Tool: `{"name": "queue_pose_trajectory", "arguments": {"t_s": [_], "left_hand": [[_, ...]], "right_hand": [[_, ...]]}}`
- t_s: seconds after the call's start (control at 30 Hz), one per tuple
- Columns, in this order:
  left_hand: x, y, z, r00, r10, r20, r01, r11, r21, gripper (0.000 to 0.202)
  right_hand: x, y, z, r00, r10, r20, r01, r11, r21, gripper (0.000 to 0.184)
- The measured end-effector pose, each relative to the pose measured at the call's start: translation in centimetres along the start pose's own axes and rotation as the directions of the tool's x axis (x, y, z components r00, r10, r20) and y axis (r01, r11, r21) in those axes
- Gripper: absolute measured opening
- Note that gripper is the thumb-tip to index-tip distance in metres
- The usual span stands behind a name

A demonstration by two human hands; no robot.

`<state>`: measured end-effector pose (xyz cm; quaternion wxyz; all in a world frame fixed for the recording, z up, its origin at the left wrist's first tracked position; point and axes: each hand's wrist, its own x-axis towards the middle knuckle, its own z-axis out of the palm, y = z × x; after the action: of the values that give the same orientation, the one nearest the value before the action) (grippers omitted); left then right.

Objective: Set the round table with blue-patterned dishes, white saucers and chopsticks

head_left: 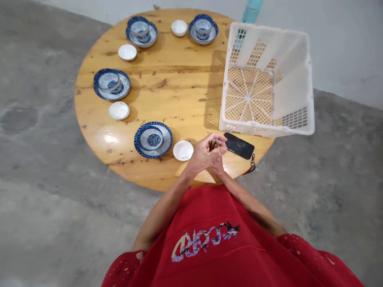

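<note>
Near the table's front edge my two hands are together around a small bundle of brown chopsticks (212, 145), seen nearly end-on. My left hand (204, 152) is curled about them. Just below and partly behind it, my right hand (217, 164) is closed against the same bundle, most of its fingers hidden. To the left of my hands lies a small white dish (183, 150). Beyond it sits a blue-rimmed plate (139, 147) bearing a patterned bowl (153, 140). A black phone (239, 146) with a strap lies just right of my fingers.
A tall white plastic crate (311, 85) stands at the round wooden table's (167, 93) right side. More blue plates with bowls (112, 83) and white dishes (119, 110) line the left and far edges. A turquoise bottle (251, 12) is behind the crate, near the wall.
</note>
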<state>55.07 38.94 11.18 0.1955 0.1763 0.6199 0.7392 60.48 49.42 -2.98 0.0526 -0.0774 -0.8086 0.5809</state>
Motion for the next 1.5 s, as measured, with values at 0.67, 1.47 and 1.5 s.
{"name": "queue_pose_trajectory", "arguments": {"t_s": [0.67, 1.47, 1.5], "left_hand": [[-2.2, -3.2, -1.8, 0.998, -0.017, 0.064, 0.006, 0.985, 0.172, 0.065], [-7.1, -4.9, -4.3, 0.772, -0.514, -0.374, 0.150, 0.719, -0.679, 0.044], [-7.0, -5.0, -4.3, 0.766, -0.507, -0.395, 0.122, 0.718, -0.685, 0.045]], "right_hand": [[-1.4, -1.6, -0.2, 0.988, 0.152, -0.030, -0.147, 0.979, 0.144, 0.027], [-3.4, -11.0, 2.3, 0.908, 0.325, 0.263, -0.382, 0.901, 0.205, 0.040], [-3.4, -11.0, 2.3, 0.936, 0.265, 0.232, -0.307, 0.937, 0.168, 0.037]]}}
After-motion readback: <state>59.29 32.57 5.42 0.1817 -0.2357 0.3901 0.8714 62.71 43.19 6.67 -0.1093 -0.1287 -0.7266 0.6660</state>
